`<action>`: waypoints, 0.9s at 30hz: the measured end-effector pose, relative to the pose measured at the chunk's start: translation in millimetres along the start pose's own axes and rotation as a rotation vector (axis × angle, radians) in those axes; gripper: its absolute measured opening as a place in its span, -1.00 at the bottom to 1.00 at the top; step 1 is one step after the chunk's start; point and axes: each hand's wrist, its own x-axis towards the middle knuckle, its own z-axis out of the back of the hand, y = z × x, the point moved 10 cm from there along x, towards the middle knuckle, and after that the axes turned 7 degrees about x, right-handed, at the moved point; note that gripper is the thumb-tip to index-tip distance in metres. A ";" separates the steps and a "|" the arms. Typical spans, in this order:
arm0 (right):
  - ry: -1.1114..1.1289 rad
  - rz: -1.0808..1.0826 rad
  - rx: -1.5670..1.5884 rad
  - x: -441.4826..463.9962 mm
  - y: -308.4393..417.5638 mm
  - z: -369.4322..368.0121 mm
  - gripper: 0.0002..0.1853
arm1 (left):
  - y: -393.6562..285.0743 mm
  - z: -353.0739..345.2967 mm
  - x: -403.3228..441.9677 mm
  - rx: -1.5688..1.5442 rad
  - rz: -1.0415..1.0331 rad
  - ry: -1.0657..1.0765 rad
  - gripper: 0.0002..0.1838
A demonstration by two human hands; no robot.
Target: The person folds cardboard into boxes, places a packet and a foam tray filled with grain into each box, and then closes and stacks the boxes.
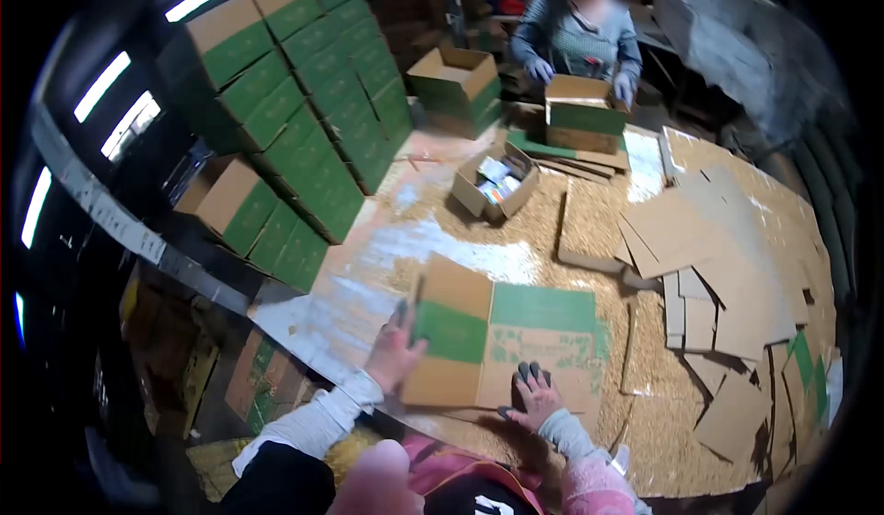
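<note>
A flattened brown and green cardboard box (pixel 543 311) lies in front of me, with a printed leaf pattern on its right part. Its left panel (pixel 448 331) is raised at a fold. My left hand (pixel 394 354) grips the outer left edge of that panel, thumb on the near face and fingers partly hidden behind it. Fingers spread, my right hand (pixel 534 399) presses flat on the lower edge of the printed part. Dark coverings show on the fingertips of both hands.
Stacked green and brown boxes (pixel 313 101) rise at the left. An open carton (pixel 497 182) holds small packets. Across the table, a gloved person (pixel 582 46) handles an open box (pixel 585 119). Loose cardboard sheets (pixel 677 225) and wood-coloured shavings (pixel 658 432) cover the right side.
</note>
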 end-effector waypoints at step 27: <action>-0.536 0.255 -0.346 2.1 57.3 242.4 -0.81 | -90.3 68.3 160.1 -0.079 -0.453 0.161 -0.71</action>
